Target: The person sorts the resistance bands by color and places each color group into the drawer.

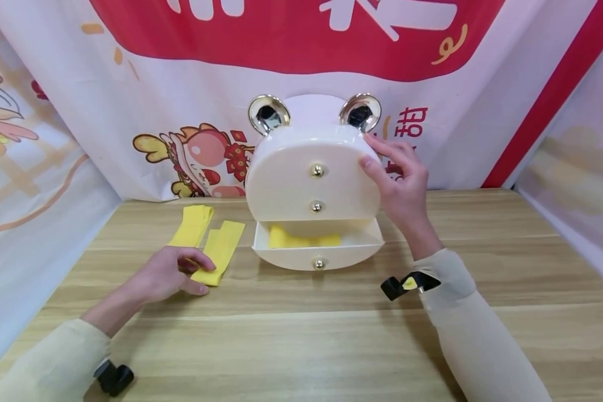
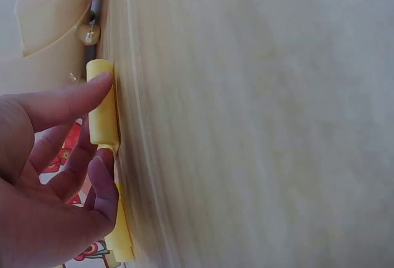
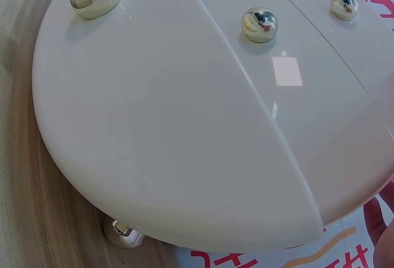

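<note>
My left hand [image 1: 168,273] grips the near end of a folded yellow cloth strip [image 1: 223,245] on the table, thumb and a finger at its two sides. A second yellow strip [image 1: 193,223] lies just beyond it. My right hand [image 1: 402,181] holds the upper right side of a white drawer box [image 1: 291,178], thumb on the front and a finger near the gold-rimmed round ear [image 1: 360,111]. The bottom drawer [image 1: 281,255] is pulled out, with yellow cloth [image 1: 301,239] in it. The two drawers above are closed.
The box stands on a wood-grain table [image 1: 301,346], near a printed red and white curtain [image 1: 301,44] at the back. White cloth sides [image 1: 573,128] flank the table. Each drawer has a small round metal knob [image 1: 317,171].
</note>
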Motion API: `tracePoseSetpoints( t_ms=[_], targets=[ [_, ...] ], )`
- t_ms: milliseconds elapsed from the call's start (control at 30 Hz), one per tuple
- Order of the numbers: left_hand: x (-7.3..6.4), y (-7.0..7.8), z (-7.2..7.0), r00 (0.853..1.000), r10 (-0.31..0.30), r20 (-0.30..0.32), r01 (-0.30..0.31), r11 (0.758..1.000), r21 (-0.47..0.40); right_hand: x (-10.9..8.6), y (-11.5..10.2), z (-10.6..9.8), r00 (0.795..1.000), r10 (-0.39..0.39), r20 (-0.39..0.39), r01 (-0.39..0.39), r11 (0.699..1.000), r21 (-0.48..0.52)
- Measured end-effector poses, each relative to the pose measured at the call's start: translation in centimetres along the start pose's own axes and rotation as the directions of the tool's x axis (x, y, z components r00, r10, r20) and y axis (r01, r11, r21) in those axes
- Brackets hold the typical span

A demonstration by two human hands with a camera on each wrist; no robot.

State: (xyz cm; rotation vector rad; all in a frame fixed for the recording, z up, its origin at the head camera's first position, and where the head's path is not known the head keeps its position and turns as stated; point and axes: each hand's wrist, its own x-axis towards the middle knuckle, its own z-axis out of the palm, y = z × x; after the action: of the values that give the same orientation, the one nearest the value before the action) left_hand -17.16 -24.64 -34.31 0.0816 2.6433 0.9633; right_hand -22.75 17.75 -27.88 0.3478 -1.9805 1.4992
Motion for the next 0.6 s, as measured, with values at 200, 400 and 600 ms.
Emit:
tracePoseSetpoints(
  t_ms=[200, 400, 600],
  targets=[
    [0.1, 0.3, 0.0, 1.000, 0.009, -0.017, -0.008, 0.999, 0.032, 0.1, 0.0, 0.0, 1.000, 0.002, 0.002, -0.002, 1.000, 0.005],
    [-0.2, 1.0, -0.5, 0.998, 0.004, -0.056, -0.001, 0.998, 0.059, 0.1, 0.2, 0.0, 1.000, -0.013, -0.009, 0.013, 1.000, 0.018],
    [-0.3, 1.6, -1.0, 0.993, 0.047, -0.109, -0.042, 0.998, 0.047, 0.1, 0.3, 0.0, 1.000, -0.025, -0.016, 0.025, 0.999, 0.032]
  ],
)
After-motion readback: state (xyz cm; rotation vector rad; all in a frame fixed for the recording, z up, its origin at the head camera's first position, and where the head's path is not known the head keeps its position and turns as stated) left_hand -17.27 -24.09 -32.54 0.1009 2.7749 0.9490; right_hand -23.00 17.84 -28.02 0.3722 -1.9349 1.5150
